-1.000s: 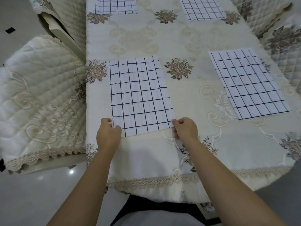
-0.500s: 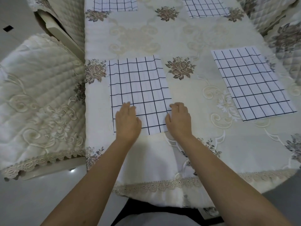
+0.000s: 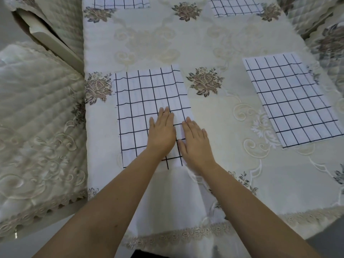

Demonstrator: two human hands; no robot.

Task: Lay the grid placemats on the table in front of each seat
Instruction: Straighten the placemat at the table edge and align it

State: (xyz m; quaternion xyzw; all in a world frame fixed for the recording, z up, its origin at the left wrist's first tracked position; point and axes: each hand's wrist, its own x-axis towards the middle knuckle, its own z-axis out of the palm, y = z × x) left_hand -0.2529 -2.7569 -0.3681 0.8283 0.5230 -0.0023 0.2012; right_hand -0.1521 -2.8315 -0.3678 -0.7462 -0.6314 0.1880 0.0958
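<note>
On the tablecloth, left hand and right hand apparently press a placemat.

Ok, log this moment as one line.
near mat: laid flat | left hand: flat, pressing mat | right hand: flat, pressing mat's right edge | right mat: laid

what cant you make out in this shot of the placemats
All head view:
- Near placemat: its near right part is under the left hand and right hand, both flat on it.
- Far left placemat and far right placemat: cut off by the top edge.
- Right placemat: near corner cut by the right edge.
</note>
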